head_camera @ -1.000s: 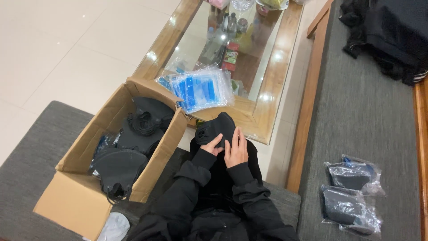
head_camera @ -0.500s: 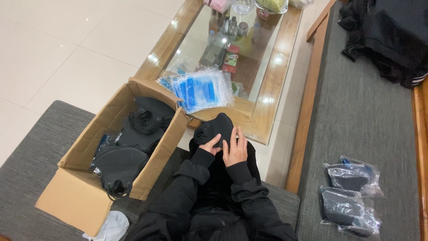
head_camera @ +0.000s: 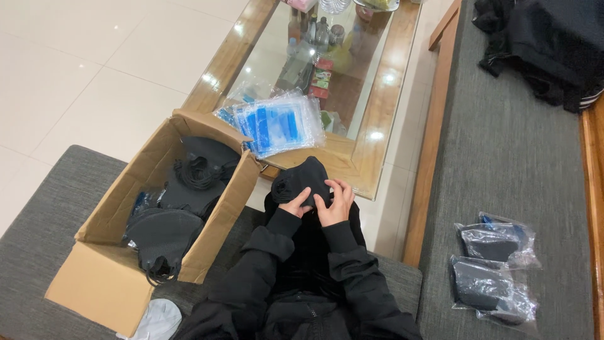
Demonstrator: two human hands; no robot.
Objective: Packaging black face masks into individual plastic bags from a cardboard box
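Observation:
Both my hands hold a black cloth mask (head_camera: pixel 303 177) over my lap. My left hand (head_camera: pixel 294 205) grips its lower left edge, and my right hand (head_camera: pixel 337 201) pinches its lower right side with the fingers spread over the fabric. Black sleeves cover both arms. An open cardboard box (head_camera: pixel 110 283) stands to my left, filled with more black masks (head_camera: pixel 165 232) and their ear loops. A stack of clear plastic bags with blue strips (head_camera: pixel 278 124) lies on the near corner of the glass table, just beyond the mask.
A wood-framed glass coffee table (head_camera: pixel 371 119) holds bottles and small items. Two bagged black masks (head_camera: pixel 494 267) lie on the grey seat at right. Dark clothing (head_camera: pixel 547 44) is piled at the top right. A pale cloth (head_camera: pixel 157 321) lies by the box.
My hands have stayed on the black mask, with the fingers shifting slightly over it. The view has moved a little.

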